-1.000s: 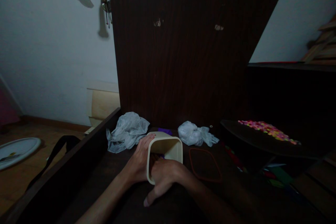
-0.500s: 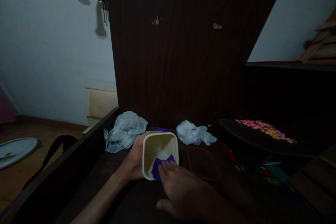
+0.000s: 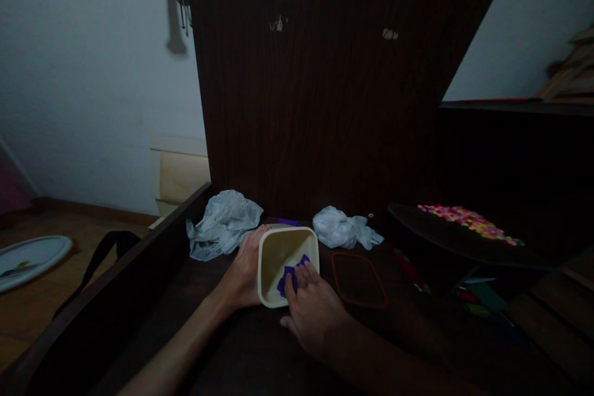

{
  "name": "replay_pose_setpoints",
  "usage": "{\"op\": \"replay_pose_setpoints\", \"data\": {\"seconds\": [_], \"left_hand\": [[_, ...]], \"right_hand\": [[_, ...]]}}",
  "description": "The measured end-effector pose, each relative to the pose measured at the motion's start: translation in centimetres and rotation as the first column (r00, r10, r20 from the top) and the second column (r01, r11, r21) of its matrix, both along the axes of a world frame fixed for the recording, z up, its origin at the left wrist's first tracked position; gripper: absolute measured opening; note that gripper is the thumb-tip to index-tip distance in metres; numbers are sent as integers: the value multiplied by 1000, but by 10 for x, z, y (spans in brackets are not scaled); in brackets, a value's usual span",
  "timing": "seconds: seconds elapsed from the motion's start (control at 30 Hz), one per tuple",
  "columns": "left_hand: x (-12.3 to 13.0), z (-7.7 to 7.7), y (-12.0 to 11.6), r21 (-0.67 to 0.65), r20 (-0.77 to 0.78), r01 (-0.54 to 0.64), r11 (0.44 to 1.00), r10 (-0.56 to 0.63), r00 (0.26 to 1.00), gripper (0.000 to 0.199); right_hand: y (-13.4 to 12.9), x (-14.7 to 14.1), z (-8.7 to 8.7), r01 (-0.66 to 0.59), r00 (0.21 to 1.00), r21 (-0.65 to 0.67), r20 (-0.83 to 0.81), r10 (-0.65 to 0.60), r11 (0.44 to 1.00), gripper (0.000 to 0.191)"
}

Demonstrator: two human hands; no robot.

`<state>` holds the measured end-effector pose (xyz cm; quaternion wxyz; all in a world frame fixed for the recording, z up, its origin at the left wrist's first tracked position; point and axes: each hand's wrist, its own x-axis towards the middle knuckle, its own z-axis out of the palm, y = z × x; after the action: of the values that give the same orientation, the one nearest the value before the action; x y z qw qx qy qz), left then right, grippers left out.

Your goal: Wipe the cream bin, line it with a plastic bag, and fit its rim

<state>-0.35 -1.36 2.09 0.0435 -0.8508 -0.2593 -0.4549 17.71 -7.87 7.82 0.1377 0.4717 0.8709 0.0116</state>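
A cream-coloured square plastic container (image 3: pixel 265 266) is tilted with its mouth towards me. My left hand (image 3: pixel 248 269) grips it from the left side, fingers behind the wall and partly hidden. Inside the container lies a crumpled purple cloth (image 3: pixel 288 284). The fingers of my right hand (image 3: pixel 313 303) reach over the rim and press together on this cloth against the inner wall; its thumb stays outside, below the rim. To the right, a rounded square lid (image 3: pixel 364 305) with a reddish-brown rim lies flat on the dark surface.
Behind the container are a crumpled whitish plastic bag (image 3: pixel 227 223), a knotted bag (image 3: pixel 334 228) and a small purple piece (image 3: pixel 289 222). Right, a dark corner shelf (image 3: pixel 417 232) bears colourful small pieces (image 3: pixel 468 223). A raised board (image 3: pixel 153 247) edges the left; a dark wooden panel (image 3: pixel 325 105) stands behind.
My right hand has pushed the purple cloth deeper into the container, and the cloth is more bunched under the fingers. The whole view has shifted slightly; my left hand keeps its grip.
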Motion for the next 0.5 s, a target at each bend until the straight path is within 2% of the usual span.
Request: {"op": "replay_pose_setpoints", "data": {"seconds": [0.17,0.33,0.5], "left_hand": [[-2,-3,1,-18,1,12,1000,-12,1000,122],[-3,-2,-2,-47,-55,3,999,-5,998,130],[-7,-1,-3,-14,-68,-104,994,103,992,104]], "right_hand": [[9,1,-7,-42,998,20,-45,42,999,50],[8,3,2,-108,993,-25,-46,107,994,59],[6,3,12,-77,984,-39,-163,70,996,58]]}}
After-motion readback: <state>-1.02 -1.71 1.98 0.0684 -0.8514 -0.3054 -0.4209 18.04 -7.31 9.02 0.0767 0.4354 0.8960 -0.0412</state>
